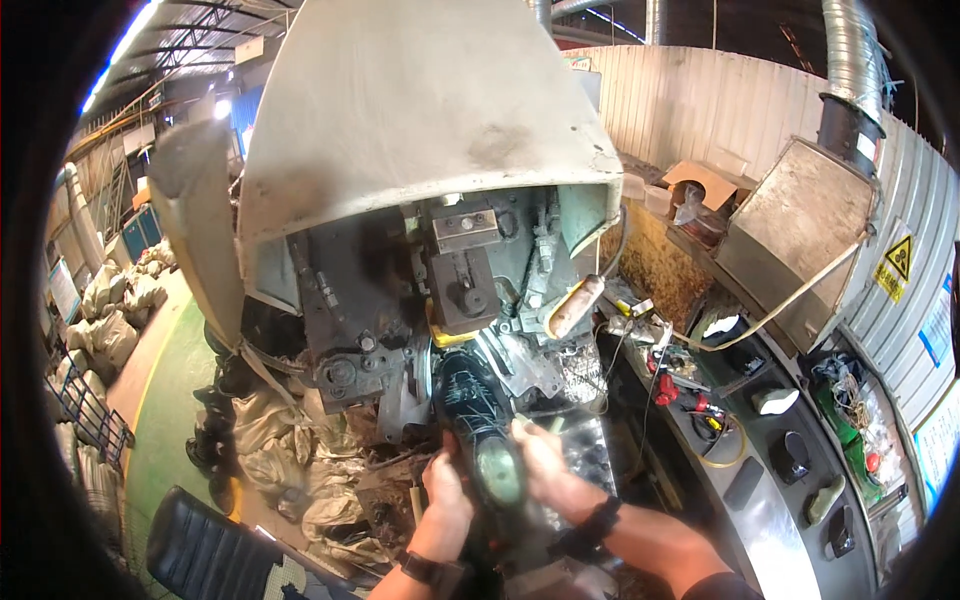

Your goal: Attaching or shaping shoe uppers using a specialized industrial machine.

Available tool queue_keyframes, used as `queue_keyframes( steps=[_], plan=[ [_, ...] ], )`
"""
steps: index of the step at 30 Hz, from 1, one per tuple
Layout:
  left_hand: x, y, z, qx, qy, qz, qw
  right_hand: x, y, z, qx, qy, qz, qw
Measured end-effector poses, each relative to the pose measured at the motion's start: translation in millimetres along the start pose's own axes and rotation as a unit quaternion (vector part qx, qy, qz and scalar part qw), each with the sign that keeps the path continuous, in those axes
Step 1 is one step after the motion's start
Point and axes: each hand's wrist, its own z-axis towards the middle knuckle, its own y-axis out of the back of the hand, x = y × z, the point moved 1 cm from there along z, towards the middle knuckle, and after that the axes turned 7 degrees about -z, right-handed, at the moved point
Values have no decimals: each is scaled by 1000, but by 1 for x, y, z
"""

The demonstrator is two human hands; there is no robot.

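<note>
A dark lace-up shoe (468, 392) is held between my two hands, its far end up against the clamp parts of a large machine (467, 290). A pale green rounded surface (498, 474) shows at its near end. My left hand (447, 487) grips the shoe's near left side with the fingers closed. On the opposite side my right hand (542, 458) is closed on it, thumb pointing forward. The fingers' undersides are hidden beneath the shoe. Metal plates (515, 365) flank the shoe's far end under a bright light.
A big beige hood (430, 110) arches over the machine. To the right, a grey bench (760, 500) carries shoe parts and a red power tool (680, 390). A handled lamp-like object (575, 307) hangs by the machine. Cloth sacks (270, 430) and a black chair (210, 545) stand left.
</note>
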Motion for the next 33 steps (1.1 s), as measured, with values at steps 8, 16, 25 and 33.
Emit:
queue_keyframes(
  steps=[8,16,25,33],
  plan=[
    [37,29,38,-60,-195,21,979,-27,14,35,37,5,39,999],
    [62,40,55,-57,-242,61,967,-37,22,42,25,57,1,998],
    [71,47,43,-77,-251,69,962,-55,36,40,-3,47,-53,997],
    [49,32,29,-38,-201,27,978,-35,22,21,4,13,-30,999]
  ],
)
